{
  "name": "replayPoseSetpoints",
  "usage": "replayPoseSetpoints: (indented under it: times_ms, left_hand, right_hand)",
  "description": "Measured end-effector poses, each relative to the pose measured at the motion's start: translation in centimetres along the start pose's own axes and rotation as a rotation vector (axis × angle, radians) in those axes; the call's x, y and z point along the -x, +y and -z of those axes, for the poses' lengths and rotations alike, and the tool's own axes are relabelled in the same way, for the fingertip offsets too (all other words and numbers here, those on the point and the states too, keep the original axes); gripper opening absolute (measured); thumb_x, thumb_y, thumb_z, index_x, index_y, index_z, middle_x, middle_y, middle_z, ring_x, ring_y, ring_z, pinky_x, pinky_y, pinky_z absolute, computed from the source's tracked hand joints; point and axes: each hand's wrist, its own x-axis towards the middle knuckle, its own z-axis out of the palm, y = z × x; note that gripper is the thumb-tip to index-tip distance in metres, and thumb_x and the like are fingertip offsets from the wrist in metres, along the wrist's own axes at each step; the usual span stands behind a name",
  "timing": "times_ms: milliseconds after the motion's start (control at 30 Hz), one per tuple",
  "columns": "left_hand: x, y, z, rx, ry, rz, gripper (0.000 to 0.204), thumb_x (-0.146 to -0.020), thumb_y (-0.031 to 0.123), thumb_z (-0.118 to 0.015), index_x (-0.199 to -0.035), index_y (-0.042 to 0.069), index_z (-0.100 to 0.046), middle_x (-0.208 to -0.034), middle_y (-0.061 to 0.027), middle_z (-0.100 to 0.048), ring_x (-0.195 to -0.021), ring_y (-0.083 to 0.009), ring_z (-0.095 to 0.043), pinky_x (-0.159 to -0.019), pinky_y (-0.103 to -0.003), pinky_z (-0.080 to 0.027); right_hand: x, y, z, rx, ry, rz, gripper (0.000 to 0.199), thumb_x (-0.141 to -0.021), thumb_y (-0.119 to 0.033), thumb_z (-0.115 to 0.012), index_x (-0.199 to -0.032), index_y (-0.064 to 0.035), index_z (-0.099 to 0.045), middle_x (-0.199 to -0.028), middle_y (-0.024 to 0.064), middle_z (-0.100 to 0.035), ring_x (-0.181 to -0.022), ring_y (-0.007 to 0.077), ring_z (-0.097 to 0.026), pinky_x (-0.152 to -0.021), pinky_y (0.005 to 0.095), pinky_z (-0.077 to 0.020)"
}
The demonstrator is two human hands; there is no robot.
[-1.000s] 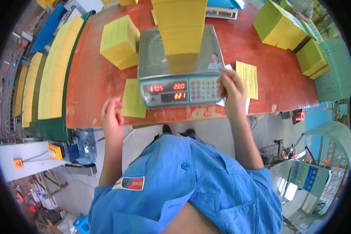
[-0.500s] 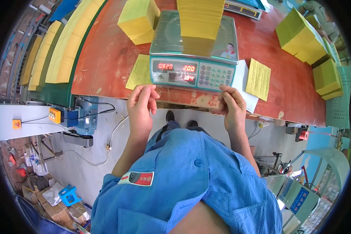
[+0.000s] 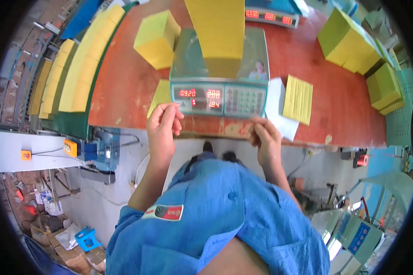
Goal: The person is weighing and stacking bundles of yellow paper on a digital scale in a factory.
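Note:
A grey digital scale (image 3: 218, 98) with red lit digits stands on the red table (image 3: 124, 87), and a tall stack of yellow sheets (image 3: 218, 32) rests on its pan. My left hand (image 3: 163, 130) hovers at the table's front edge just below the scale's left corner, fingers curled against the thumb with nothing visible in them. A thin pile of yellow sheets (image 3: 160, 94) lies right above it. My right hand (image 3: 265, 140) is at the front edge under the scale's right corner, fingers bent together, also with nothing visible in it.
A yellow printed sheet (image 3: 298, 98) lies on white paper (image 3: 276, 107) right of the scale. Yellow sheet blocks sit at back left (image 3: 156, 39) and far right (image 3: 348, 39). Long yellow rows (image 3: 80, 68) fill a green bench on the left. Machines and cables stand on the floor below.
My left hand moved right to the scale's left front corner. My right hand came off the scale's right side down to the table edge. The display digits changed.

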Motion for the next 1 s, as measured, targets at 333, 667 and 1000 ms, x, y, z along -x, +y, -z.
replayPoseSetpoints:
  times_ms: [333,667,1000]
  left_hand:
    - [-14.6,15.7,-8.8,-0.691,-0.401,-1.078,0.025,-0.085,0.001,-0.065,-0.11,0.0,-0.067,-0.116,-0.0123,-0.065,-0.105,-0.0257,-0.062,-0.094,-0.034,-0.047]
    - [-24.9,14.1,-11.0,-0.793,-0.649,-0.827,0.015,-0.087,0.01,-0.068,-0.1,0.002,-0.067,-0.109,-0.0029,-0.064,-0.093,-0.0138,-0.063,-0.06,-0.028,-0.059]
    - [-21.3,15.1,-10.8,-0.861,-0.358,-1.196,0.007,-0.083,0.009,-0.063,-0.083,0.002,-0.064,-0.084,-0.0112,-0.064,-0.078,-0.0311,-0.061,-0.076,-0.038,-0.049]
  right_hand:
    - [0.1,0.7,-3.4,-0.026,-0.034,-0.061,0.017,-0.095,-0.007,-0.052,-0.106,-0.0029,-0.063,-0.077,0.0026,-0.061,-0.058,0.0079,-0.051,-0.051,0.0219,-0.0385]
    - [-1.1,1.9,-5.0,-0.08,0.037,-0.098,0.018,-0.094,-0.008,-0.054,-0.107,-0.0034,-0.065,-0.078,0.0018,-0.062,-0.061,0.0088,-0.053,-0.054,0.0233,-0.0417]
    - [-1.4,1.0,-5.7,-0.04,-0.065,-0.1,0.02,-0.095,-0.012,-0.054,-0.111,-0.0023,-0.063,-0.083,0.003,-0.063,-0.067,0.0103,-0.058,-0.06,0.0253,-0.0451]
